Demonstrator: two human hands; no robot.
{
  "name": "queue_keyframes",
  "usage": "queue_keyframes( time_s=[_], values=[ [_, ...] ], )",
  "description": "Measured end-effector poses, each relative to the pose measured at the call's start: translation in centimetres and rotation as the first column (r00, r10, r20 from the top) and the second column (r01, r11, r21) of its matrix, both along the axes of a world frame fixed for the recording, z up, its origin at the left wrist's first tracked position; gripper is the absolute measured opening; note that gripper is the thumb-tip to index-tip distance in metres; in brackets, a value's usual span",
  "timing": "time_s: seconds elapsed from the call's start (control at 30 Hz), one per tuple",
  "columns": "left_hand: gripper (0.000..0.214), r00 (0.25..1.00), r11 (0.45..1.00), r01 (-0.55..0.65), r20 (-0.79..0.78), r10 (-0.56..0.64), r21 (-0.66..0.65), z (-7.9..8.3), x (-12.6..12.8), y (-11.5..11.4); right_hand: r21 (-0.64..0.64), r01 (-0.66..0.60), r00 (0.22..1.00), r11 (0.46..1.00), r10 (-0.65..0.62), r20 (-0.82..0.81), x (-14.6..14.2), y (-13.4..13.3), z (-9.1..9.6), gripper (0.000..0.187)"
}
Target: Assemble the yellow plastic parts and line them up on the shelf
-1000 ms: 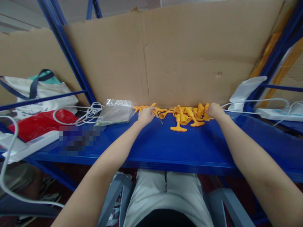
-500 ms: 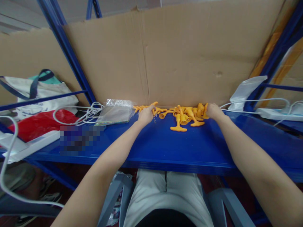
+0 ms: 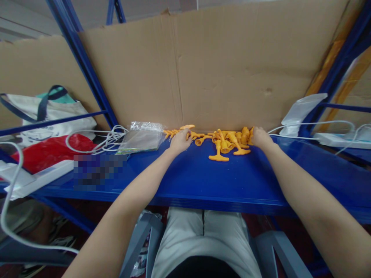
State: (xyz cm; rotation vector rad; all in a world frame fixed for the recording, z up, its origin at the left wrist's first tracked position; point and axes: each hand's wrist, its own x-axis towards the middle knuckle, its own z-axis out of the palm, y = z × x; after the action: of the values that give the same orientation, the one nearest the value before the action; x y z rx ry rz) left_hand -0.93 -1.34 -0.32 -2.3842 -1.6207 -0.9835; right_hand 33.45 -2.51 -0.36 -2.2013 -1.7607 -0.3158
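My left hand (image 3: 180, 141) is closed round a yellow T-handled corkscrew (image 3: 187, 126); its handle juts above my fingers, and its spiral is mostly hidden. Behind that hand lie more yellow corkscrews (image 3: 167, 133) in a row against the cardboard. To the right is a heap of yellow T-handled pieces with bell-shaped ends (image 3: 218, 150). My right hand (image 3: 260, 137) is at the heap's right end, its fingers curled on a yellow bell-ended piece (image 3: 251, 136) that they partly cover.
A blue shelf table (image 3: 214, 181) carries everything, backed by a tall cardboard sheet (image 3: 220, 69). Clear plastic bags (image 3: 142, 137), white cables (image 3: 111, 139) and a red bag (image 3: 55, 152) are on the left. A white power strip (image 3: 342, 139) lies at right, near a blue upright.
The corkscrew in my left hand has turned, its handle now lying flatter and its spiral less visible. My right hand has shifted slightly left.
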Motion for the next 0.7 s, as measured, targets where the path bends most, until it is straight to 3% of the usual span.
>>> queue_keyframes(
  time_s=[0.1, 0.2, 0.4, 0.53, 0.7],
  values=[
    [0.03, 1.0, 1.0, 0.01, -0.03, -0.009, 0.017, -0.3, -0.2, 0.3, 0.033, 0.024, 1.0, 0.999, -0.024, -0.007, -0.9, -0.8, 0.6, 0.042],
    [0.036, 0.999, 1.0, 0.018, -0.029, -0.018, 0.018, -0.4, -0.3, 0.6, 0.157, 0.004, 1.0, 0.988, -0.007, 0.019, -1.9, -1.5, 1.3, 0.04],
    [0.054, 0.999, 1.0, 0.028, 0.039, -0.028, 0.001, -0.4, -0.2, 0.4, 0.346, -0.274, 0.962, 0.897, 0.259, 0.09, -4.8, -1.5, 1.5, 0.041],
    [0.063, 0.996, 0.999, 0.04, 0.084, -0.04, 0.006, -0.3, -0.1, 0.7, 0.276, -0.509, 0.86, 0.815, 0.496, 0.121, -7.6, -0.9, -0.4, 0.044],
    [0.065, 0.994, 0.998, 0.055, 0.096, -0.055, 0.005, 0.5, 0.0, 2.1, -0.02, -0.669, 0.739, 0.743, 0.668, 0.09, -9.7, -0.4, -2.5, 0.04]
  ],
)
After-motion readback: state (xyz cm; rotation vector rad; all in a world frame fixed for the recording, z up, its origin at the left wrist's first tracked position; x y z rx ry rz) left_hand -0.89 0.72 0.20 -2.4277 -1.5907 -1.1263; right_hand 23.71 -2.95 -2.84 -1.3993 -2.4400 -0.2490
